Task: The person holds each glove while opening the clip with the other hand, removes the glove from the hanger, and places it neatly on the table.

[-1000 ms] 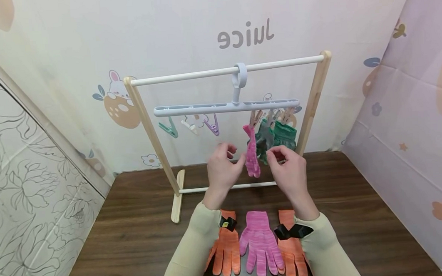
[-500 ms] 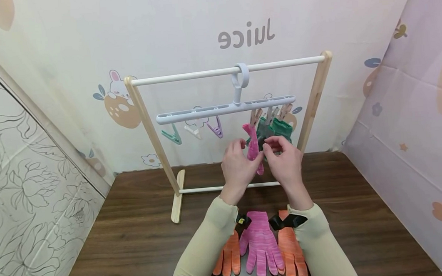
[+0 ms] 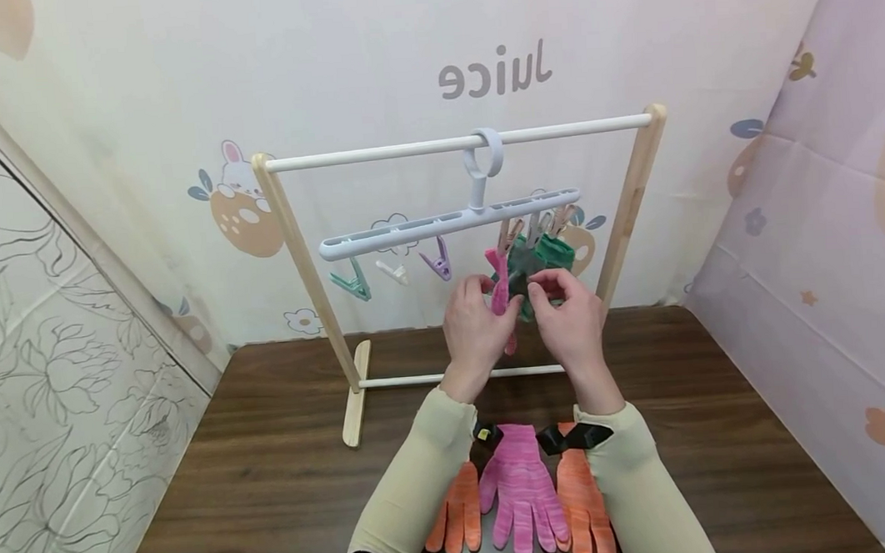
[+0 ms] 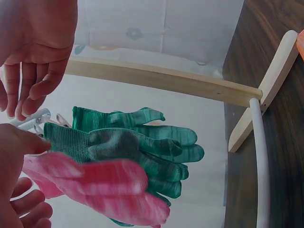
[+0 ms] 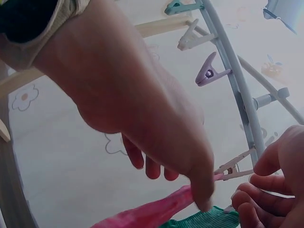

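A pink glove [image 3: 500,285] hangs by its cuff from a pale pink clothespin [image 3: 510,235] on the grey-blue hanger [image 3: 440,225]. My left hand [image 3: 477,329] is at this glove, thumb in front and fingers loosely bent on its other side. In the left wrist view its thumb tip reaches the cuff of a green glove [image 4: 71,142]. My right hand [image 3: 570,316] is just right of the gloves, fingers loosely curved with nothing between them; in the right wrist view its fingers [image 5: 273,190] are close to the pink glove's clothespin. Another green glove [image 3: 554,252] hangs farther right.
A wood stand [image 3: 290,243] with a white top rod [image 3: 570,129] carries the hanger. Green [image 3: 353,283], white [image 3: 393,271] and purple [image 3: 439,262] clothespins dangle on the left. A pink glove [image 3: 521,494] lies on the table between two orange gloves [image 3: 584,503].
My left hand has moved right to the hanging pink glove. The hanger has turned, its left end nearer and its right end farther back. My right hand has shifted slightly left.
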The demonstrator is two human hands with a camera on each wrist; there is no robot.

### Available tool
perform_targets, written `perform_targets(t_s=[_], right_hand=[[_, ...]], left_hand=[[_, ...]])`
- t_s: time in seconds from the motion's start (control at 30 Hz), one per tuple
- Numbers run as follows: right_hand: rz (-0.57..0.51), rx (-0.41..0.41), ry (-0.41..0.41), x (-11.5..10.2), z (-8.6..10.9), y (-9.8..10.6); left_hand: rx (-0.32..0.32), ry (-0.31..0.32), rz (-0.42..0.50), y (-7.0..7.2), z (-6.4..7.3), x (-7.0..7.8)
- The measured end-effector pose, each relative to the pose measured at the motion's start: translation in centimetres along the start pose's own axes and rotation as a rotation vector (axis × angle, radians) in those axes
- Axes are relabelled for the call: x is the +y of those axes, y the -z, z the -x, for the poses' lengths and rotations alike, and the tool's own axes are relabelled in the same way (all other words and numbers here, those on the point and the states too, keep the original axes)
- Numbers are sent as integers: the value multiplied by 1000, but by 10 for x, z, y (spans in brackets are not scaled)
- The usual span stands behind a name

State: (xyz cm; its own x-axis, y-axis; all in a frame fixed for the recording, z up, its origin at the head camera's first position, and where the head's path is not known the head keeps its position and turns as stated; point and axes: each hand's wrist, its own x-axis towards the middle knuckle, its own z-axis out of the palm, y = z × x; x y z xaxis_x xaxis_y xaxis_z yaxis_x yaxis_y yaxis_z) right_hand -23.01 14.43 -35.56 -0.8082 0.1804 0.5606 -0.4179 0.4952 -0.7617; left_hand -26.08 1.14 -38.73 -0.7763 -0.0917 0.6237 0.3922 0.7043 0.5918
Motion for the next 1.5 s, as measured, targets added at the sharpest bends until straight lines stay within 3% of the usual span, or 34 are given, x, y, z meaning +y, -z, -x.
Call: perform_targets(t_s=[0.37, 0.6, 0.83, 1.03, 1.5], right_hand=[[3, 37, -18, 1, -12, -4], [-60, 31, -27, -4, -20, -11], [-93, 86, -14, -14, -32, -21], [-104, 132, -22, -21, -40, -30], [-56, 219, -44, -25, -47, -35]], left_hand=[[23, -57, 85, 4, 2, -2], [4, -63, 118, 11, 7, -2], [10, -110, 142, 13, 12, -3], [-26, -106, 183, 16, 16, -5], [-73, -114, 175, 21, 20, -6]])
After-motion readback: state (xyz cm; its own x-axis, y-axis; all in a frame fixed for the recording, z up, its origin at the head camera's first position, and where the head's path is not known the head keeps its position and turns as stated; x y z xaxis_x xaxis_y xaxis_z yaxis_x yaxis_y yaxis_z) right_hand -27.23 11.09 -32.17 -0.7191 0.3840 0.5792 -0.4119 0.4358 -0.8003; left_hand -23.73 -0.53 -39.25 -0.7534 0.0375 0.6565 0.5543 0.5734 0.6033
